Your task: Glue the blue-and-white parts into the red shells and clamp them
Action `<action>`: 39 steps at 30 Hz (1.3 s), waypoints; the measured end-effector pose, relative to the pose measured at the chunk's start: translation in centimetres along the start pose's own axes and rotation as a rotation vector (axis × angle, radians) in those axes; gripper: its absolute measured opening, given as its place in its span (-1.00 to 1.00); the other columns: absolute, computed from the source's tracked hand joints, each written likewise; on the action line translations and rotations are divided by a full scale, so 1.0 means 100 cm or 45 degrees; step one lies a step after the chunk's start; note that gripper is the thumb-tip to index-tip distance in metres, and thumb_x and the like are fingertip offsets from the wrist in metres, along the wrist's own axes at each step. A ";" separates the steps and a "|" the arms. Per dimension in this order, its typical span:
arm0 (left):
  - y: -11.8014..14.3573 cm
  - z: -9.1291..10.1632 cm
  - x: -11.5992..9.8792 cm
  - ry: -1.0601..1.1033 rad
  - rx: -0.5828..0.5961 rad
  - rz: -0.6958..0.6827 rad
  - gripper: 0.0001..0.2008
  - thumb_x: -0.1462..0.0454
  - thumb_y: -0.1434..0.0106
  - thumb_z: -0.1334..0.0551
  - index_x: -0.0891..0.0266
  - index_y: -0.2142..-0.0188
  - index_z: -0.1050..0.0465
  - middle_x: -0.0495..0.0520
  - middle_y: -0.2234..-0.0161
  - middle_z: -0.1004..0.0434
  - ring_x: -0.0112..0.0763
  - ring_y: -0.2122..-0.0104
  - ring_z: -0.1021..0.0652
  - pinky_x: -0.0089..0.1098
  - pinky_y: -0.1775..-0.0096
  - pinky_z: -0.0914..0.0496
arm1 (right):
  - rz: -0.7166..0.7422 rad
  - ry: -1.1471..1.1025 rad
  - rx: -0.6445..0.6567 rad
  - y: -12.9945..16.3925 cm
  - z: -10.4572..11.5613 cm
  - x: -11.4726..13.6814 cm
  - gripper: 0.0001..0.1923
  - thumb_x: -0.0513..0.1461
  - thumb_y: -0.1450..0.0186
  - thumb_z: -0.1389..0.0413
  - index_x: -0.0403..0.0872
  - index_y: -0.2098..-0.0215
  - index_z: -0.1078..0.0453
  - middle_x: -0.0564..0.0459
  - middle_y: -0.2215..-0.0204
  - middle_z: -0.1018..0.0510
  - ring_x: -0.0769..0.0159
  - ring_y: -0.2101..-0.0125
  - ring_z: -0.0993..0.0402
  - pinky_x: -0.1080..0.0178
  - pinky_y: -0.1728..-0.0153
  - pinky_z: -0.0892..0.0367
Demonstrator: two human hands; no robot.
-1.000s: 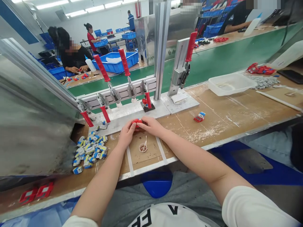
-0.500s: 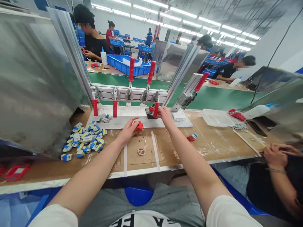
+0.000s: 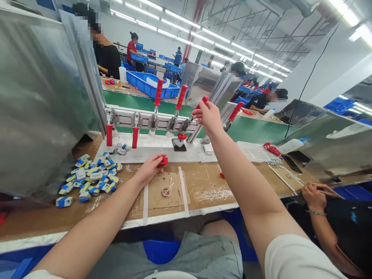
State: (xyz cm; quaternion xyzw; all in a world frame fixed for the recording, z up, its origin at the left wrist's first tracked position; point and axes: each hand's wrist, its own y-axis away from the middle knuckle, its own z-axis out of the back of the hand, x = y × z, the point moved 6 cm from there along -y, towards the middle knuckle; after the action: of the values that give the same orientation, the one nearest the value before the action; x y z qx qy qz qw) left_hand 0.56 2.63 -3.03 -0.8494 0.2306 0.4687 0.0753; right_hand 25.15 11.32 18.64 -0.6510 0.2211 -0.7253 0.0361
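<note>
My left hand (image 3: 149, 169) is closed around a small red plastic part (image 3: 164, 161), just above the front edge of the white board. High on the right, my right hand (image 3: 208, 116) grips the red handle (image 3: 205, 100) of a toggle clamp, which is raised. Below that clamp, a grey piece with a red part on top (image 3: 180, 142) sits on a black block (image 3: 179, 147). The other toggle clamps stand in a row on the metal rail (image 3: 122, 116), two with handles down and two with handles up.
A pile of grey, blue and yellow pieces (image 3: 90, 176) lies at left. A ring with cotton swabs (image 3: 167, 190) rests on cardboard in front. A white tray (image 3: 252, 151) and a glue bottle (image 3: 292, 145) are at right, near a co-worker's hands (image 3: 315, 195).
My right hand has lifted the clamp handle from down to up, uncovering the piece on the black block. My left hand still holds the red part. The view has shifted and tilted.
</note>
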 end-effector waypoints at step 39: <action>-0.141 -0.062 -0.021 -1.347 -0.050 -0.437 -0.60 0.10 -0.39 -0.26 0.22 -0.13 -0.38 0.26 -0.07 -0.59 -0.11 -0.05 -0.55 -0.16 -0.17 -0.33 | 0.253 1.492 0.390 0.186 0.139 -0.093 -0.69 -0.02 -0.39 -0.21 -0.08 0.07 -0.51 -0.26 0.04 -0.58 -0.11 -0.02 -0.50 -0.07 -0.09 -0.36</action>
State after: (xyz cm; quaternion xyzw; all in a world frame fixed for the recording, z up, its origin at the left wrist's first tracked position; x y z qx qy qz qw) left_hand 10.86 13.61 0.85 -0.5249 0.0108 0.8165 0.2401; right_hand 35.52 -6.04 3.93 -0.1078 0.1572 -0.9792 0.0692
